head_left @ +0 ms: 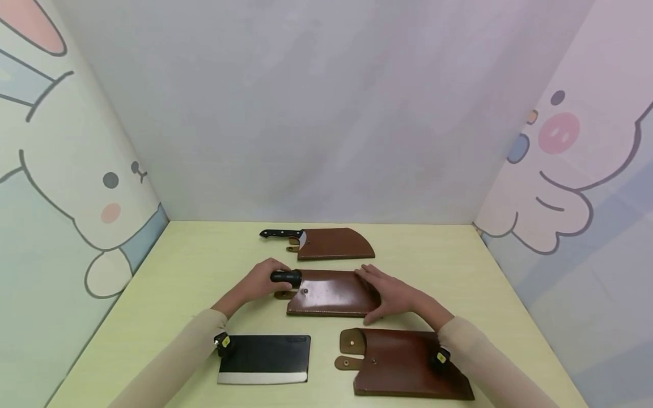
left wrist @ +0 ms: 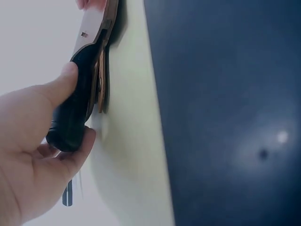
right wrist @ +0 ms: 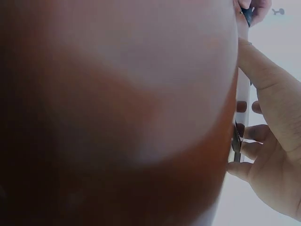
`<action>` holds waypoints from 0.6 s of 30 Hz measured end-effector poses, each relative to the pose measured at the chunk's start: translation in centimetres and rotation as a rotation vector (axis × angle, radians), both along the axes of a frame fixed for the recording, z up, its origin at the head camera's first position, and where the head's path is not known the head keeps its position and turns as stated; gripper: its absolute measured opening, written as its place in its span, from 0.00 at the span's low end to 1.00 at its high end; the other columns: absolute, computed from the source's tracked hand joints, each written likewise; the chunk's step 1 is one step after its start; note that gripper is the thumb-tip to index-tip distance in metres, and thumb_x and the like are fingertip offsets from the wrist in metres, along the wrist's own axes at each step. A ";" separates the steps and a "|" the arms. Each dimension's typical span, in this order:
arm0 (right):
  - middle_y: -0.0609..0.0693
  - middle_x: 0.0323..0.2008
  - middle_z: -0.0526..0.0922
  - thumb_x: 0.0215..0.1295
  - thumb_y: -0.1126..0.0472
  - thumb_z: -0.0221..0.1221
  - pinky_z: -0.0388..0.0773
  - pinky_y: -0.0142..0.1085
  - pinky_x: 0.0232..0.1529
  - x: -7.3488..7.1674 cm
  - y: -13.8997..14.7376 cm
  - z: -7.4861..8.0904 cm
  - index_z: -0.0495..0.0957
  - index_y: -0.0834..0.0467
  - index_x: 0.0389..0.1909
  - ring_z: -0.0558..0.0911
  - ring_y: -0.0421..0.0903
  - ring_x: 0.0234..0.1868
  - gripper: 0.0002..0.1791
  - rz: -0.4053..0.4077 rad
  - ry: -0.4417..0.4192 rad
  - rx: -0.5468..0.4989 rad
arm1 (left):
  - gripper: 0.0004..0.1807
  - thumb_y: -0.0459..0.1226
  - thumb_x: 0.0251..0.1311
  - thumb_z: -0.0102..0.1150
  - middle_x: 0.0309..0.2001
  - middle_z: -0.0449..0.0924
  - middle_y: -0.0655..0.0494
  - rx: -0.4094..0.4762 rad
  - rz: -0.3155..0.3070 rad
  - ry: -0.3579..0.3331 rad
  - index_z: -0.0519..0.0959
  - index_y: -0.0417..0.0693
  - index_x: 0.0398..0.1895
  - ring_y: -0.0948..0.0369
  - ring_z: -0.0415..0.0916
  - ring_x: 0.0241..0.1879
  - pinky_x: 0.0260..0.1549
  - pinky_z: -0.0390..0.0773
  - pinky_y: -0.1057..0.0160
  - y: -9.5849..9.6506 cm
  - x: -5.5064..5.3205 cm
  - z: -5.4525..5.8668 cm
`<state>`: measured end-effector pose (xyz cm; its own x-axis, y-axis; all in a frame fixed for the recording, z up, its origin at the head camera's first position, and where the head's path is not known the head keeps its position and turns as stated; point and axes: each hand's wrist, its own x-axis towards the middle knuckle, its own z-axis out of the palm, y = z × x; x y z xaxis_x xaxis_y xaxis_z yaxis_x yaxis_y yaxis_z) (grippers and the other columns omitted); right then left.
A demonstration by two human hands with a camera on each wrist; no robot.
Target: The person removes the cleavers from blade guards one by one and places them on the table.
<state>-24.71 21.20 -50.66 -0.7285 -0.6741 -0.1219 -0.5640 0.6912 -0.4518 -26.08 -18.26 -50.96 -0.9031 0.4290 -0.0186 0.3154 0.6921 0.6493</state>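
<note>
A cleaver sits in a glossy brown leather sheath (head_left: 331, 294) at the middle of the table, its black handle (head_left: 285, 277) sticking out to the left. My left hand (head_left: 261, 281) holds that handle; in the left wrist view the thumb (left wrist: 66, 82) lies on one side and fingers on the other. At the sheath's right end is my right hand (head_left: 393, 293), fingers spread toward its far edge and thumb near the front edge. In the right wrist view, the right fingers (right wrist: 258, 146) are right at the leather surface. The blade is hidden inside the sheath.
Behind lies another sheathed knife (head_left: 336, 243) with a riveted black handle. A bare dark cleaver blade (head_left: 270, 354) lies front left, its handle end hidden by the left forearm. At front right, another brown sheath (head_left: 403, 362) lies partly under the right forearm. Walls border the table.
</note>
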 end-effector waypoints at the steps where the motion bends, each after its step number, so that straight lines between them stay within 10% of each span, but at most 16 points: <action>1: 0.62 0.81 0.47 0.45 0.27 0.73 0.62 0.58 0.71 0.0 0.0 0.0 0.50 0.54 0.82 0.49 0.61 0.80 0.70 0.001 -0.001 0.006 | 0.23 0.45 0.63 0.71 0.53 0.78 0.47 -0.003 -0.001 0.005 0.83 0.45 0.57 0.53 0.76 0.51 0.49 0.77 0.50 0.0 0.0 0.0; 18: 0.61 0.77 0.59 0.47 0.28 0.73 0.69 0.56 0.67 0.0 -0.6 -0.3 0.56 0.56 0.80 0.67 0.62 0.73 0.66 -0.013 0.069 0.074 | 0.22 0.43 0.64 0.70 0.47 0.82 0.52 -0.053 -0.034 0.020 0.83 0.43 0.58 0.60 0.75 0.42 0.42 0.74 0.56 0.1 0.0 0.3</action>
<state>-24.70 20.64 -50.96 -0.7458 -0.6552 -0.1203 -0.5825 0.7291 -0.3593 -26.04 -18.14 -50.64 -0.8884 0.4584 -0.0239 0.3521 0.7138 0.6054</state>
